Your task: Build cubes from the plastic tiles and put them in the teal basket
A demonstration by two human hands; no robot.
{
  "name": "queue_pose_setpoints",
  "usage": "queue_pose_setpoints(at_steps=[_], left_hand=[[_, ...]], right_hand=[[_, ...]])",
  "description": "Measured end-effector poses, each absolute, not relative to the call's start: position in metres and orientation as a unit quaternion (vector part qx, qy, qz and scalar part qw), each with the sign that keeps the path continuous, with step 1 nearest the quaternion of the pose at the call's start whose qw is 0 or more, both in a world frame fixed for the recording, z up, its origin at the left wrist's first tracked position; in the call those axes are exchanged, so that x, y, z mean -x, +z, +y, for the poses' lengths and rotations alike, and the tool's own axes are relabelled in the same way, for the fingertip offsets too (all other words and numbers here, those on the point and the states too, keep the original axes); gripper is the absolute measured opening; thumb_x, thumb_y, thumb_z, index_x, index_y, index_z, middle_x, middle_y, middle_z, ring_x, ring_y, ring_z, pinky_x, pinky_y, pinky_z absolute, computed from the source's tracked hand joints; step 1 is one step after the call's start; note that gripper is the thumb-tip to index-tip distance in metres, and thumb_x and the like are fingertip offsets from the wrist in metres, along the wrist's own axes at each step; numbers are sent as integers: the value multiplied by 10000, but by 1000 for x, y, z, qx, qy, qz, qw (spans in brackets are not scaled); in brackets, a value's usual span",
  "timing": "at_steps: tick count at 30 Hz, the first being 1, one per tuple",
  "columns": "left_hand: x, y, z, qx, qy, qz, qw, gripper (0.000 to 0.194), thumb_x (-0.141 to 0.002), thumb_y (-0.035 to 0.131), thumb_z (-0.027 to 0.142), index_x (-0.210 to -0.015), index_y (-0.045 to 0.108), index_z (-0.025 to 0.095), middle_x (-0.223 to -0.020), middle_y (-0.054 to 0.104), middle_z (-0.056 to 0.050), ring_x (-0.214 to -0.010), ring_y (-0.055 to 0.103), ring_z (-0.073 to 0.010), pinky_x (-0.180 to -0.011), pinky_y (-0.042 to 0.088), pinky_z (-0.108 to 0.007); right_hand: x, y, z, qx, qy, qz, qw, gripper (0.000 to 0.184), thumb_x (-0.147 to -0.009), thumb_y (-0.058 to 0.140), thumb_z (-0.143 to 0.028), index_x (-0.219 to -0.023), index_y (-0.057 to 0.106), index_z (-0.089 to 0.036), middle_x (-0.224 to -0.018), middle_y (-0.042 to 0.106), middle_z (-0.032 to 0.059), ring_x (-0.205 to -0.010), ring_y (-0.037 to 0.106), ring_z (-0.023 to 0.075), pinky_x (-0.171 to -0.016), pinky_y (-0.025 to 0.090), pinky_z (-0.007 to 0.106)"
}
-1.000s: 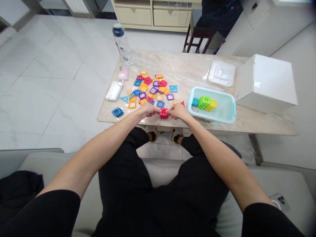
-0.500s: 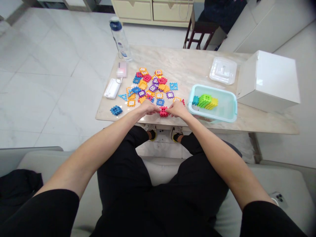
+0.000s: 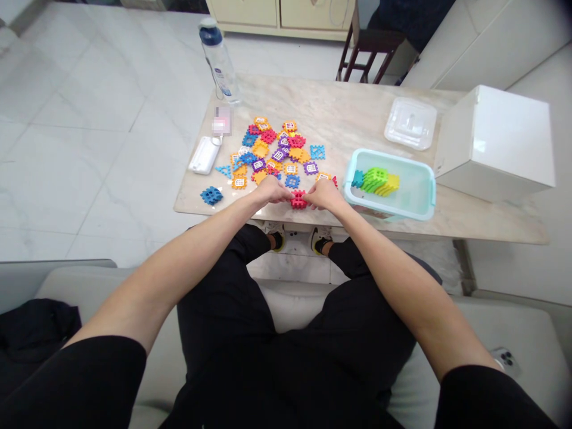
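No change: your left hand and right hand still pinch red waffle block at marble table front edge.

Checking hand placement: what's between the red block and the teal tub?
In the head view, the right hand lies between the red block and the teal tub.

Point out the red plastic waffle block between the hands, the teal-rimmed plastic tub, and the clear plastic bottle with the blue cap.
Red plastic waffle block [image 3: 299,199]: head view, middle of the block.
Teal-rimmed plastic tub [image 3: 433,190]: head view, right rim.
Clear plastic bottle [image 3: 220,68]: head view, upper body.
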State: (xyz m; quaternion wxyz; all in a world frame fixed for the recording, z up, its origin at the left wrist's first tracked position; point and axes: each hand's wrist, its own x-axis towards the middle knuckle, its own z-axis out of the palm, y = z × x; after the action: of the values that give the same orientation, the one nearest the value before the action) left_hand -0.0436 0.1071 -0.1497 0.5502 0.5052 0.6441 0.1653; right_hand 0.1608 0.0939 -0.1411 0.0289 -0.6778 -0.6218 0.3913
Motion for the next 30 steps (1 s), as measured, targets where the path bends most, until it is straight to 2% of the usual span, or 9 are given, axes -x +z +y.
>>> queue_pose_setpoints(at_steps=[7, 12, 16, 20, 30], left_hand=[[46, -146, 107, -534, 135, 648, 526, 292, -572, 1024, 277, -697, 800, 137, -654, 758, -100, -649, 685, -190, -579, 496, -266], [43, -144, 104, -488, 127, 633, 587, 313, -588, 1044, 238, -745, 801, 119, -714, 800, -141, -736, 779, -233, -695, 602, -294], [40, -144, 103, -472, 116, 643, 592, 300, -620, 1048, 214, -779, 810, 124, -710, 802, -112, -761, 797, -229, -774, 651, -305], [37, -143, 102, -464, 115, 655, 585, 266, -650, 1042, 183, -747, 800, 127, -689, 793, -101, -754, 806, -233, -793, 671, -316], [34, -144, 97, -469, 145, 652, 578, 250, -672, 1034, 169, -694, 789, 122, -671, 780, -93, -706, 785, -213, -755, 670, -300]], right_hand=[[-162, -142, 93, 681, 396, -615, 36, 208, -925, 847, -290, -786, 781, -149, -685, 804, 129, -641, 787, 239, -713, 683, 359], [-160, -140, 93, 679, 429, -596, 11, 188, -987, 791, -271, -879, 784, -117, -731, 826, 140, -588, 775, 223, -644, 697, 355], [-158, -135, 92, 680, 447, -581, -9, 177, -1023, 775, -262, -951, 774, -101, -758, 840, 136, -597, 795, 208, -626, 699, 307], [-157, -137, 92, 673, 470, -571, -15, 206, -1053, 744, -247, -908, 771, -104, -775, 850, 153, -672, 838, 219, -601, 685, 260], [-159, -149, 96, 665, 474, -577, -12, 192, -1054, 750, -234, -912, 762, -106, -812, 863, 174, -730, 864, 234, -631, 703, 265]])
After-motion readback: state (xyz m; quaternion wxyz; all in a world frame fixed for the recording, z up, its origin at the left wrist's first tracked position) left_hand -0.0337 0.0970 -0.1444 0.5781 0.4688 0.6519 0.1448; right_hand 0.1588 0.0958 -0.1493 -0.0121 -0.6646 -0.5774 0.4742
